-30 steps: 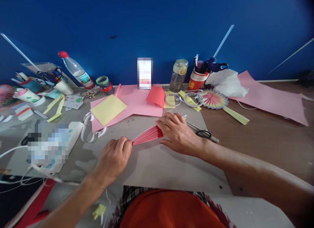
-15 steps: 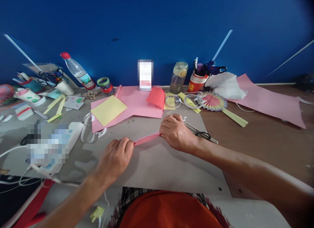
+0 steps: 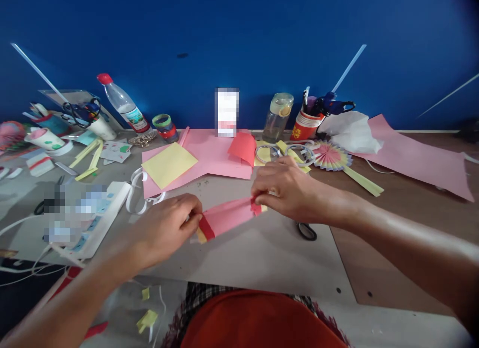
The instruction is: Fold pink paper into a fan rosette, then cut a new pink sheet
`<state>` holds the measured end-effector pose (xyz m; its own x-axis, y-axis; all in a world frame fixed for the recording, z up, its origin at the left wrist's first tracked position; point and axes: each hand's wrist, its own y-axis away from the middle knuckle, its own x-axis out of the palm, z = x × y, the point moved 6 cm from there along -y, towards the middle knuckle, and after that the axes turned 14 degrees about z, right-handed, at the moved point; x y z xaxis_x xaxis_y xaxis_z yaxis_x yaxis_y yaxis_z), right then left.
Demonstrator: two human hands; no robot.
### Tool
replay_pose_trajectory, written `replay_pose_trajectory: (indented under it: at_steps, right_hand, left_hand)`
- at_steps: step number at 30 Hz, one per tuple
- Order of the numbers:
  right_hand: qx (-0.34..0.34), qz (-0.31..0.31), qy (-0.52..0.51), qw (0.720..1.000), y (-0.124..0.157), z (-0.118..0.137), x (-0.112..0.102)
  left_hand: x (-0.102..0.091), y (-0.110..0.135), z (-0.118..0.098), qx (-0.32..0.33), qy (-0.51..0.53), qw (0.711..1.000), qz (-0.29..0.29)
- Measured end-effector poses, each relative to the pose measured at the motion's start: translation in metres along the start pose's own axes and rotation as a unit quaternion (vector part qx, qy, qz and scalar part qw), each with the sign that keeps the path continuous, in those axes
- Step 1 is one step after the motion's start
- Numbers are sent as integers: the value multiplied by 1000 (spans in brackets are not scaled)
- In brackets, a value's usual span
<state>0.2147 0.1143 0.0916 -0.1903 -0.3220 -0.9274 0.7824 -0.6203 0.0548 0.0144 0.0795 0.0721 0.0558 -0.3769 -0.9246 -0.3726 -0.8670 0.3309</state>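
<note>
A pleated strip of pink paper (image 3: 228,216) is held between both hands, lifted a little above the grey board (image 3: 243,253). My left hand (image 3: 164,230) pinches its left end, where red and yellow layers show. My right hand (image 3: 290,190) pinches its right end with thumb and fingers closed. Black-handled scissors (image 3: 307,230) lie on the board just below my right wrist, partly hidden by it.
Pink sheets (image 3: 213,156) with a yellow square (image 3: 169,164) lie behind. A finished paper fan (image 3: 331,156), tape rings (image 3: 299,153), a red pen cup (image 3: 307,123), a jar (image 3: 277,117), a water bottle (image 3: 123,104) and a white power strip (image 3: 97,215) crowd the table.
Both hands have lifted the pleated paper off the board and turned it, so it now shows a wider pink face. My right hand moved up and right; the camera view shifted slightly.
</note>
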Motion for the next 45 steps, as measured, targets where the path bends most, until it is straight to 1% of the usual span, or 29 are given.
replay_pose_trajectory:
  at_steps: [1, 2, 3, 5, 8, 9, 11, 13, 15, 18, 23, 27, 33, 36, 38, 41, 45]
  right_hand:
    - [1, 55, -47, 997, 0, 0, 2]
    - [10, 106, -95, 990, 0, -2, 6]
    - [21, 153, -142, 978, -1, -6, 12]
    - [32, 222, -217, 950, -5, -15, 30]
    - [40, 289, -276, 916, -13, -31, 64]
    - [44, 310, -291, 904, -14, -35, 75]
    - [53, 347, -314, 882, -15, -40, 95]
    - [68, 374, -330, 864, -14, -44, 108]
    - [88, 382, -338, 856, -13, -48, 114]
    - [118, 368, -333, 860, -15, -54, 117]
    - [144, 338, -300, 880, -19, -57, 120]
    - [146, 320, -300, 887, -20, -55, 119]
    - [142, 312, -299, 891, -18, -53, 116]
    - [136, 315, -281, 896, -18, -49, 113]
    - [132, 317, -274, 898, -19, -45, 111]
    - [122, 319, -282, 896, -20, -43, 110]
    - [93, 329, -327, 881, -17, -43, 111]
  left_hand:
    - [4, 0, 2, 4, 43, 996, 75]
    - [8, -1, 3, 8, 77, 989, 128]
    - [11, -2, 5, 11, 103, 980, 168]
    - [21, -9, 10, 17, 132, 966, 222]
    - [45, -21, 14, 30, 173, 944, 279]
    - [55, -25, 15, 28, 185, 939, 290]
    - [71, -28, 17, 33, 203, 932, 300]
    - [84, -29, 19, 34, 207, 929, 304]
    - [92, -29, 21, 35, 207, 931, 298]
    - [97, -30, 23, 36, 202, 939, 277]
    - [93, -29, 15, 48, 193, 950, 241]
    - [90, -24, 10, 40, 202, 948, 242]
    - [90, -13, 11, 17, 276, 921, 275]
    - [92, -9, 7, 29, 330, 893, 306]
    - [93, -7, 5, 36, 335, 885, 322]
    - [93, -7, 6, 36, 292, 900, 321]
    - [95, -8, 11, 23, 243, 922, 300]
